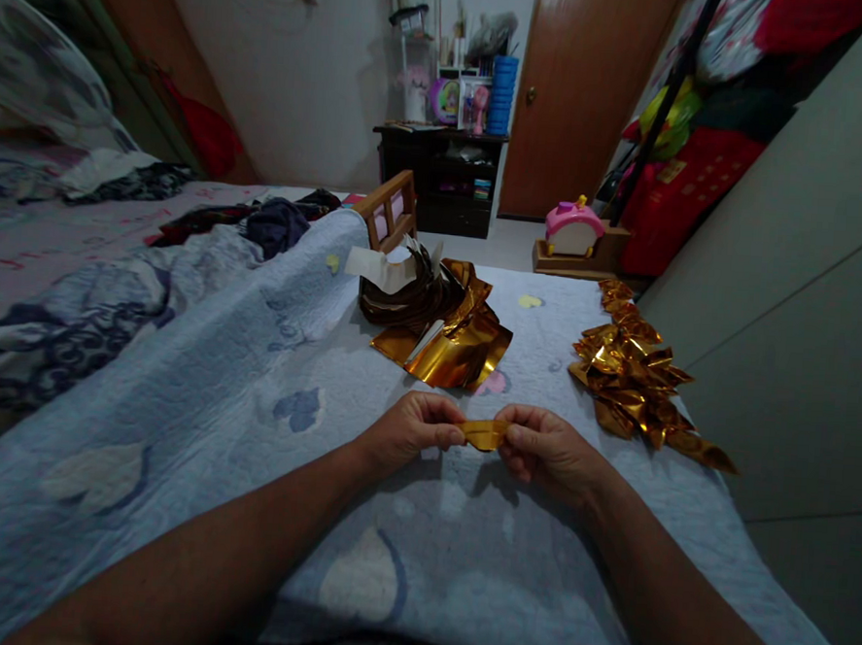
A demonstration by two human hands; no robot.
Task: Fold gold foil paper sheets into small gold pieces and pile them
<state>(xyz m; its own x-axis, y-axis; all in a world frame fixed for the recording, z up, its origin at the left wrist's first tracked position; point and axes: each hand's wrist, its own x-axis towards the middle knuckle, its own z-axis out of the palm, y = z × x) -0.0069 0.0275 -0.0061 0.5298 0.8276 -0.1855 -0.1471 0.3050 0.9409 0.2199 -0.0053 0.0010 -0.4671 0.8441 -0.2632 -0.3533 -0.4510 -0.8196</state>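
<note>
A small folded piece of gold foil paper is stretched between my two hands, a little above the blue bedspread. My left hand pinches its left end between thumb and fingers. At its right end, my right hand has the same kind of pinch. Just beyond my hands lies a loose stack of gold foil sheets, some flat with the shiny side up. Behind it is a dark, curled bundle of paper with pale edges. To the right spreads a heap of folded gold foil pieces.
The bedspread with heart patterns covers the surface under my hands. Crumpled bedding lies to the left. A pink toy stands past the far edge, near a brown door. A pale cabinet borders the right side.
</note>
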